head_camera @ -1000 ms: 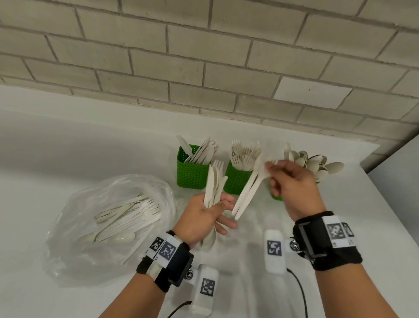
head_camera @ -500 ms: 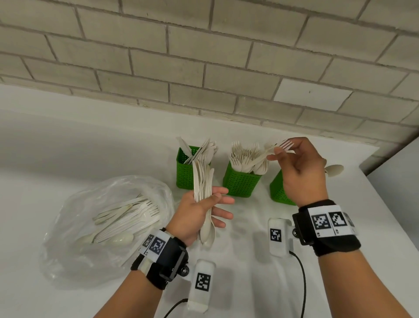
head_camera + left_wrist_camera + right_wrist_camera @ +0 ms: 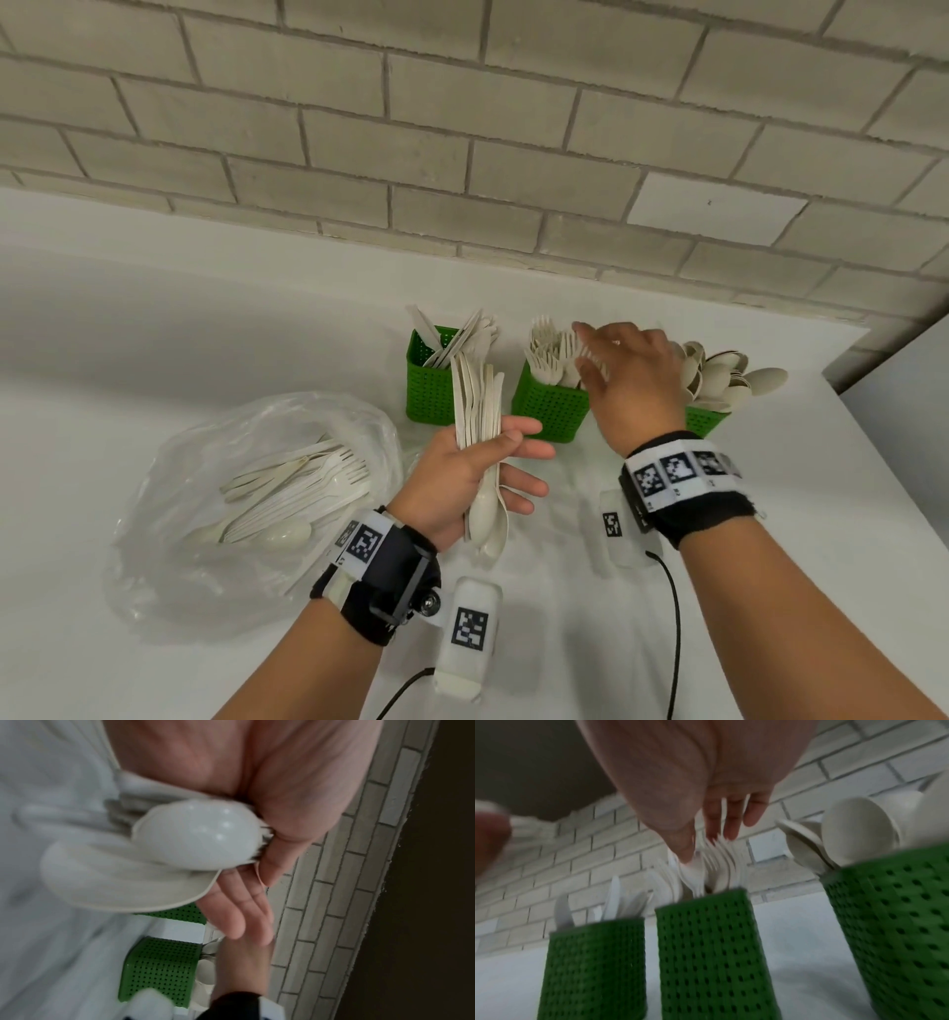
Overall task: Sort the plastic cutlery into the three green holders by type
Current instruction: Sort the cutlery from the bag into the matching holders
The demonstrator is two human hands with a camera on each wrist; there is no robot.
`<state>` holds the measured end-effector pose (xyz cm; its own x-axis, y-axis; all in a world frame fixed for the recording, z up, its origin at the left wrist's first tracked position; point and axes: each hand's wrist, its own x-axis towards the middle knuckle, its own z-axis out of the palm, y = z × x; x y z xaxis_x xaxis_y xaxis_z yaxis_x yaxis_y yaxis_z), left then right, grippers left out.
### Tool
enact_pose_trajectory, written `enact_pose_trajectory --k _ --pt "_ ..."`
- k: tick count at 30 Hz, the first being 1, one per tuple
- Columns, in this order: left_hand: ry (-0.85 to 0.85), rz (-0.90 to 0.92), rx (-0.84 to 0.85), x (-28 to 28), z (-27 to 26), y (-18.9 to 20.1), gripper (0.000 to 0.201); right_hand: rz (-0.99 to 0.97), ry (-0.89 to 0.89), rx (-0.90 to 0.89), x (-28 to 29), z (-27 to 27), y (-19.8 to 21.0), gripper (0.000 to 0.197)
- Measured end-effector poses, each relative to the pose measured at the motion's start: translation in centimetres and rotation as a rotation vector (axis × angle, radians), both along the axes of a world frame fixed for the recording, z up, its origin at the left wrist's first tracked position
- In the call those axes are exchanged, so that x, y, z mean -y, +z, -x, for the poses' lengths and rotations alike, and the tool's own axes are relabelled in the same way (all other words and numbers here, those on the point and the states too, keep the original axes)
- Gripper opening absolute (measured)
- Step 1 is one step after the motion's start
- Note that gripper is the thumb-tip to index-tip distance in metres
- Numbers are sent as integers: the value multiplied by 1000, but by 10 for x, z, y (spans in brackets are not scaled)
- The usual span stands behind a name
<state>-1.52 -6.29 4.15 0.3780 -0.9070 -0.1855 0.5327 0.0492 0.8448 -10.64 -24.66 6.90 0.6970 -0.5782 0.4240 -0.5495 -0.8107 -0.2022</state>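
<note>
Three green perforated holders stand in a row by the wall: the left holder (image 3: 430, 390) has knives, the middle holder (image 3: 550, 411) forks, the right holder (image 3: 706, 420) spoons. My left hand (image 3: 513, 452) grips a bundle of white cutlery (image 3: 477, 406) upright in front of the left holder, with spoon bowls (image 3: 197, 835) hanging below the palm. Held just over the forks (image 3: 716, 862) in the middle holder (image 3: 706, 953), my right hand (image 3: 590, 354) has straight, spread fingers (image 3: 731, 817) and nothing in it.
A clear plastic bag (image 3: 169, 514) with several more forks, knives and spoons lies on the white table at the left. A brick wall (image 3: 462, 154) runs close behind the holders. The table's right edge (image 3: 883, 462) is near the spoon holder.
My right hand carried forks up from beside the left hand to the middle holder and let them go there. The left hand has kept its bundle and shifted slightly.
</note>
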Motion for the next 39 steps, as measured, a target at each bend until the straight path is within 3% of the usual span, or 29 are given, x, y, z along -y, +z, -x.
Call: enact_pose_trajectory --k 2,5,7,10,12,17,22,26,32,36,39 --pt "-18 11 -28 -1 0 3 22 55 -100 -121 -6 0 -5 41" --pt "-31 16 -49 -1 -2 4 23 -32 -74 -2 -23 -1 9 46" --pt "-48 15 -38 0 -2 5 20 -355 98 155 -44 -3 24 39" --pt "-84 12 -23 0 2 7 14 -910 310 115 -73 -7 28 22" --pt "-98 34 -15 -2 3 6 18 -1056 348 188 -73 -7 24 24" --pt "-136 17 50 -8 2 -1 38 -1134 193 432 -50 -1 20 25" --pt "-91 15 116 -12 -3 -13 32 -1216 148 608 -37 6 24 9" --pt "-31 24 147 -11 -9 -13 27 -1221 182 572 -34 15 24 0" --pt "22 22 277 -7 -17 -20 33 -1255 176 529 -34 24 13 9" --pt "7 -31 399 -8 -19 -25 18 -1114 133 428 -30 30 11 22" --pt "5 -91 416 -8 -19 -25 14 -944 132 236 -27 33 13 22"
